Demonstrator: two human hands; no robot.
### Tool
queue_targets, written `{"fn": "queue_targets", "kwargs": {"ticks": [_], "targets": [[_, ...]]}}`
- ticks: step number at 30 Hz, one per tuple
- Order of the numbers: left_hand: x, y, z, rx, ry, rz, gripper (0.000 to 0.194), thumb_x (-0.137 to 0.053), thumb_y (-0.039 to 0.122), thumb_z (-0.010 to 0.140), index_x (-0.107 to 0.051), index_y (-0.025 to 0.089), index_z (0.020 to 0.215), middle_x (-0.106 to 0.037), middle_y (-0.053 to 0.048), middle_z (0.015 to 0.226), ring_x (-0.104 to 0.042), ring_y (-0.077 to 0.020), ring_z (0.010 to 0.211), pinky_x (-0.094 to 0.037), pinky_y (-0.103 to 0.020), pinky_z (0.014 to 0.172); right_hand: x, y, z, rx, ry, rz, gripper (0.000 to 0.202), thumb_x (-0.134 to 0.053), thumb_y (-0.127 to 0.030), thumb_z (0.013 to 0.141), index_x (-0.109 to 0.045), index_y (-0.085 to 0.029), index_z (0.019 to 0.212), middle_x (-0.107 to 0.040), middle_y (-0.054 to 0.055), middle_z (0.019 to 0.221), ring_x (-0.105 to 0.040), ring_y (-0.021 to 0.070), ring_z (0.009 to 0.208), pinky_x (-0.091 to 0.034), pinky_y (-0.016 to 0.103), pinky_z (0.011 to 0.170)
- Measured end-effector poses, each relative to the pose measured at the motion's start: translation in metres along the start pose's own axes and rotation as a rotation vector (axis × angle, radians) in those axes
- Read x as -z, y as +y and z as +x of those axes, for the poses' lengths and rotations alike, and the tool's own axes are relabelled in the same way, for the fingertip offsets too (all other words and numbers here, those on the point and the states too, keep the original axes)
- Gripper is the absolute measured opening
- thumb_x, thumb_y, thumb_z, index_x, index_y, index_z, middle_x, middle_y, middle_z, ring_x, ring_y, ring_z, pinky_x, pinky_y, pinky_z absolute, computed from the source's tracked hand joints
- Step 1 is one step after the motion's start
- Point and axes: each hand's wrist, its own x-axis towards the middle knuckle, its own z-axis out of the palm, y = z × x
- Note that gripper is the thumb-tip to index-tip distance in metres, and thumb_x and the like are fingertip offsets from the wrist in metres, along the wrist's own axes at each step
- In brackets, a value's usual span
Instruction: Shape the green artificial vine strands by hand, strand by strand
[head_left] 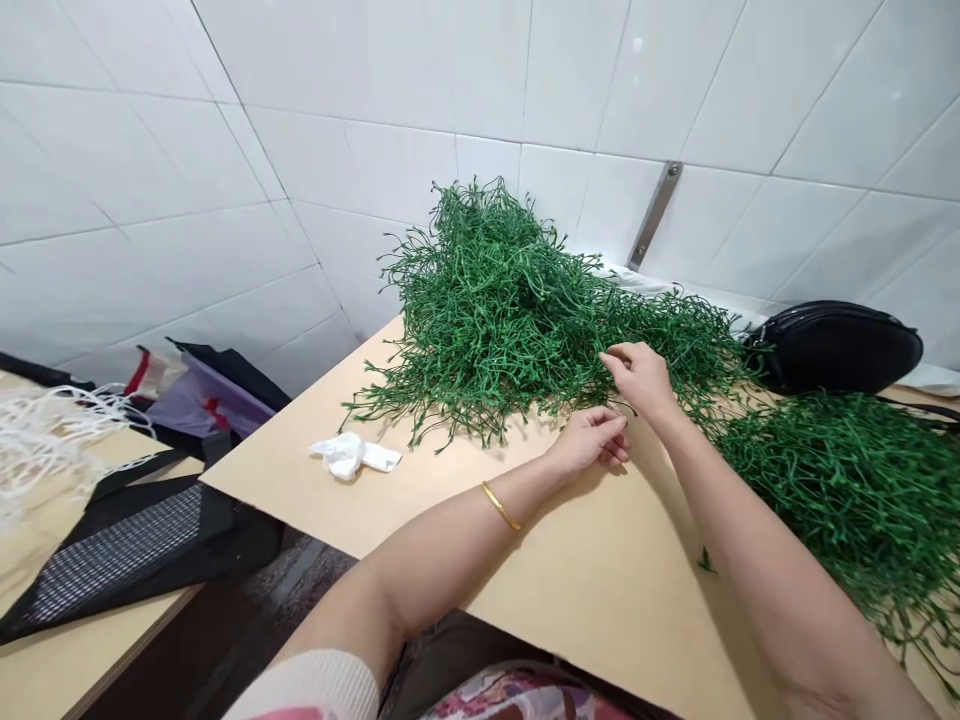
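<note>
The left hand [591, 440] and right hand [642, 380] are narrowly curled; whether either grips a stem cannot be told. A heap of green artificial stems [495, 300] spreads just beyond them, a second pile [847, 490] to their right; which is finished is unclear. Open surface [600, 560] lies on their near side, up to its edge.

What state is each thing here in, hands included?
Left hand, curled, grip unclear
Right hand, bent, grip unclear
Large green pile, heaped, tangled
Smaller green pile, loosely heaped
White wad, crumpled
Black bag, rounded, closure unclear
Gold bracelet, worn
Metal bracket, fixed to wall
</note>
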Motion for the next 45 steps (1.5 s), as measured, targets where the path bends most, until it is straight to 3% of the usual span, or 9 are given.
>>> {"fn": "queue_targets", "kwargs": {"ticks": [4,7,11,17,27,33,37,41,45], "targets": [[0.006,0.009,0.006,-0.131,0.145,-0.087,0.033,-0.057,0.038,0.077,-0.053,0.017,0.102,-0.058,-0.001,0.075,-0.058,-0.0072,0.052,-0.046,-0.019,0.049,-0.007,0.0,0.017,0.023,0.023,-0.019,0.017,-0.052,-0.03,0.072,-0.062,-0.016,0.069,-0.059,0.006,0.072,-0.052,0.0167,0.07,-0.041,0.032,0.072],[0.012,0.015,0.012,-0.153,0.239,-0.147,0.047,-0.058,0.039,0.077,-0.047,0.022,0.119,-0.059,-0.005,0.097,-0.059,-0.0072,0.058,-0.048,-0.022,0.054,0.015,-0.001,0.03,-0.003,0.183,0.16,0.015,-0.052,-0.03,0.073,-0.057,-0.018,0.067,-0.056,0.002,0.066,-0.051,0.0134,0.063,-0.042,0.028,0.066],[0.016,0.015,0.016,-0.181,0.291,-0.131,0.041,-0.062,0.038,0.074,-0.055,0.021,0.111,-0.056,-0.008,0.116,-0.059,-0.007,0.071,-0.047,-0.019,0.058,0.054,-0.004,0.026,-0.07,0.428,0.512,0.015,-0.054,-0.033,0.073,-0.052,-0.019,0.069,-0.055,-0.001,0.066,-0.053,0.0112,0.059,-0.045,0.026,0.06],[0.015,0.017,0.012,-0.11,0.146,-0.061,0.043,-0.051,0.052,0.078,-0.059,0.01,0.085,-0.064,-0.009,0.074,-0.06,-0.01,0.057,-0.045,-0.021,0.053,0.072,-0.003,-0.045,0.033,-0.14,0.016,0.02,-0.049,-0.034,0.08,-0.055,-0.019,0.067,-0.053,-0.001,0.056,-0.046,0.0112,0.052,-0.034,0.024,0.051],[0.017,0.022,0.012,-0.113,0.073,-0.188,0.021,-0.061,0.032,0.076,-0.051,0.014,0.076,-0.065,-0.004,0.067,-0.06,-0.0096,0.055,-0.045,-0.022,0.057,0.048,-0.024,-0.089,0.238,-0.467,-0.253,0.023,-0.037,-0.023,0.085,-0.05,-0.02,0.066,-0.058,0.002,0.065,-0.047,0.0134,0.057,-0.029,0.025,0.054],[0.01,0.021,0.01,-0.173,0.128,-0.133,0.019,-0.052,0.025,0.08,-0.045,0.015,0.065,-0.057,0.0,0.054,-0.053,-0.008,0.045,-0.038,-0.02,0.049,0.059,-0.048,-0.068,0.257,-0.273,-0.286,0.026,-0.036,-0.029,0.088,-0.061,-0.02,0.09,-0.064,0.007,0.083,-0.057,0.0176,0.071,-0.037,0.028,0.064],[0.001,0.015,0.006,-0.227,0.167,-0.013,0.023,-0.046,0.028,0.082,-0.043,0.017,0.061,-0.049,0.002,0.047,-0.045,-0.0084,0.04,-0.035,-0.022,0.046,0.031,-0.056,-0.03,0.326,-0.286,-0.267,0.039,-0.038,-0.028,0.087,-0.051,-0.015,0.121,-0.059,0.013,0.113,-0.056,0.0228,0.099,-0.041,0.032,0.082],[-0.005,0.005,0.001,-0.342,0.242,0.475,0.022,-0.042,0.026,0.081,-0.047,0.018,0.061,-0.049,-0.001,0.051,-0.045,-0.0113,0.048,-0.035,-0.025,0.053,0.002,-0.052,0.004,0.208,-0.349,-0.372,0.037,-0.044,-0.032,0.084,-0.057,-0.01,0.111,-0.061,0.016,0.106,-0.056,0.0254,0.095,-0.04,0.032,0.077],[-0.004,0.001,-0.002,-0.381,0.286,0.96,0.023,-0.04,0.031,0.083,-0.05,0.019,0.065,-0.056,-0.006,0.062,-0.049,-0.0163,0.058,-0.034,-0.029,0.058,0.006,-0.049,0.01,0.092,-0.373,-0.338,0.026,-0.049,-0.033,0.081,-0.064,-0.015,0.093,-0.066,0.009,0.087,-0.057,0.0194,0.079,-0.038,0.027,0.068]]}}
